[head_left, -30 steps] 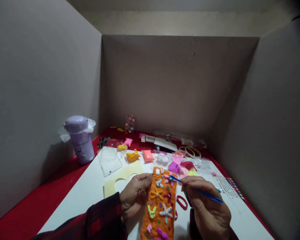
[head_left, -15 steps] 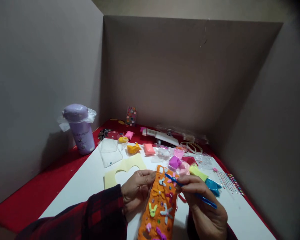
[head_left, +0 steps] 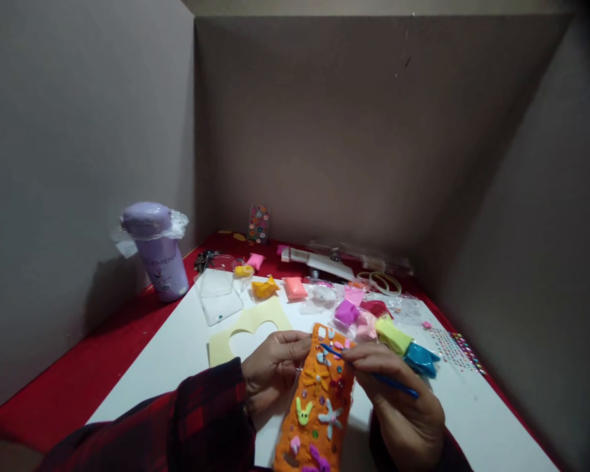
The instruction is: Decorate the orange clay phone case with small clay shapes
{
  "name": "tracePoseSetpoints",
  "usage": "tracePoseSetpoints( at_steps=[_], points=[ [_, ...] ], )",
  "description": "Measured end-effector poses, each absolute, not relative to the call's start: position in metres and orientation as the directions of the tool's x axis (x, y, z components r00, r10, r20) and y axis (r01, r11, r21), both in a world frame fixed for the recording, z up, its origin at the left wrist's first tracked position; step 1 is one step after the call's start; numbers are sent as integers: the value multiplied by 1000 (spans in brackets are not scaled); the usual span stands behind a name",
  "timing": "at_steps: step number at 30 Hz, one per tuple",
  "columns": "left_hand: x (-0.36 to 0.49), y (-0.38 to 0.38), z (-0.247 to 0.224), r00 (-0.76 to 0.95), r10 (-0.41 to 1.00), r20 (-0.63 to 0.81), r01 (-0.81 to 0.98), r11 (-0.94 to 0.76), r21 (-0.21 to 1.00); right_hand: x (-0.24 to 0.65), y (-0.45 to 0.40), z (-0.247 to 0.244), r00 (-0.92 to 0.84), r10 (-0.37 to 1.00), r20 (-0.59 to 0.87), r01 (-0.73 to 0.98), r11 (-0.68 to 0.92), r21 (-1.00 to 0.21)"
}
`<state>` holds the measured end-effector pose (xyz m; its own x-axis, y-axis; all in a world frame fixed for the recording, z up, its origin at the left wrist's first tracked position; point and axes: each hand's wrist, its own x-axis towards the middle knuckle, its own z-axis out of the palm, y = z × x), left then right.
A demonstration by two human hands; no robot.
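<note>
An orange clay-covered phone case (head_left: 309, 413), dotted with clay flowers, bunny heads and small gems, stands tilted toward me at the bottom centre. My left hand (head_left: 278, 368) grips its left edge near the top, thumb at the front. In my right hand (head_left: 398, 393) is a thin blue modelling tool (head_left: 396, 385), pinched between thumb and fingers. Its tip lies over the upper part of the case, close to a pale blue clay bunny (head_left: 323, 358). Whether the tip touches the clay, I cannot tell.
Packets of coloured clay, including a teal one (head_left: 421, 359), lie behind the case. A yellow paper with a heart cut-out (head_left: 275, 313), clear cases (head_left: 219, 307), a purple tumbler (head_left: 164, 262) and gem stickers (head_left: 455, 351) surround the white board. Grey walls enclose the table.
The blue tool's tip has shifted slightly left and down across the case, from beside the pink flower toward the pale blue bunny. My view has tilted a little; the left hand keeps its hold.
</note>
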<state>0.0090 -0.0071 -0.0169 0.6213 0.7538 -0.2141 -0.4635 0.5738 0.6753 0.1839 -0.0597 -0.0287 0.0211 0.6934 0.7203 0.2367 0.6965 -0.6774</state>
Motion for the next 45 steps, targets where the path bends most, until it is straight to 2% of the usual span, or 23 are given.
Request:
tracePoseSetpoints(
  at_steps=[27,45],
  points=[
    [9,-3,-23,618,753,-227,-359,527,770,185,-61,-30,1,694,720,300,686,-662],
    [7,-1,-21,632,733,-251,-360,564,743,183,-60,-28,12,696,718,372,663,-649]
  ],
)
